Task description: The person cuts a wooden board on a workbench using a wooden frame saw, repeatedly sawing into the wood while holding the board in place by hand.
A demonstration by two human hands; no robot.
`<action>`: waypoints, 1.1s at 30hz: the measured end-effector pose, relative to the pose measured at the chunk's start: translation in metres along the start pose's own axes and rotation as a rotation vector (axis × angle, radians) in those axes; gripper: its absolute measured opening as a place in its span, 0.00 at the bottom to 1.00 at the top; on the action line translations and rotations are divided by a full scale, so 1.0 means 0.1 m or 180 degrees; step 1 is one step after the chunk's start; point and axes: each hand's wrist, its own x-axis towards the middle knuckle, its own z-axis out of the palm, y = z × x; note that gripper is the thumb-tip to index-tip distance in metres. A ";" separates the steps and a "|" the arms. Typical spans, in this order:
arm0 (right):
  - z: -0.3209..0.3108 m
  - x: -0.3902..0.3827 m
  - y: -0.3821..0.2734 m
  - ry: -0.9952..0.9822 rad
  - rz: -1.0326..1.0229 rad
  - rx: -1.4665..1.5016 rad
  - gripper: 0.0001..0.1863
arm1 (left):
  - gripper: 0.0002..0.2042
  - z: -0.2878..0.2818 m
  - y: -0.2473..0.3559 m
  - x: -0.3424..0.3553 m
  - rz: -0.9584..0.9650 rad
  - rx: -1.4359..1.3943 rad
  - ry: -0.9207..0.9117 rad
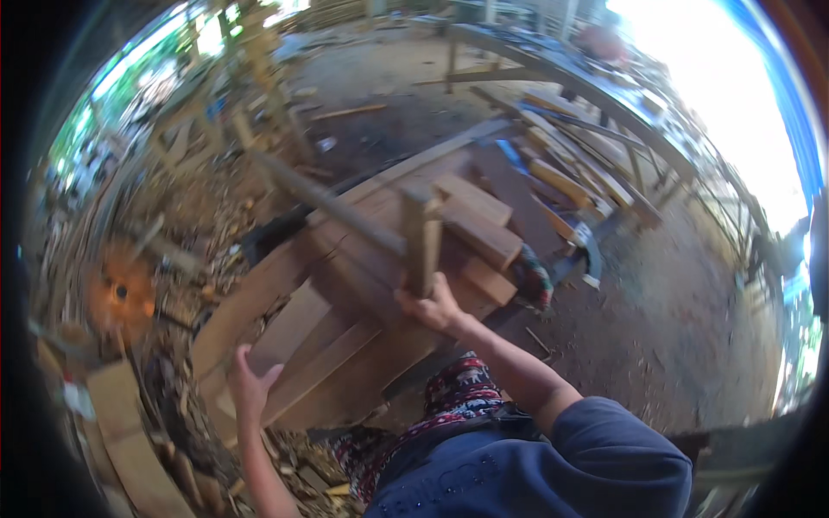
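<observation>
My right hand (pixel 434 306) is closed round the lower end of a short upright wooden block. A long rail meets this block near its middle and runs to the upper left, so the two form a T-shaped wooden piece (pixel 345 216). It is held above the low wooden bench, slightly blurred. My left hand (pixel 252 380) holds nothing, with thumb and fingers apart, beside the end of a flat board (pixel 294 324) on the bench's near left. Whether its fingertips touch the board, I cannot tell. Several thick wooden blocks (pixel 479 229) lie just right of the T-shaped piece.
Planks and a dark flat board (pixel 515 190) are piled at the bench's far right. Behind stands a long table (pixel 553 69). Offcuts and chips (pixel 220 229) cover the ground at left, near an orange round disc (pixel 121 289). Bare dirt floor (pixel 665 293) lies to the right.
</observation>
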 end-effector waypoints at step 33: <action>0.05 0.02 0.14 -0.0169 -0.0557 0.0640 0.10 | 0.26 2.66 4.19 1.30 -0.0844 -0.3808 -0.1467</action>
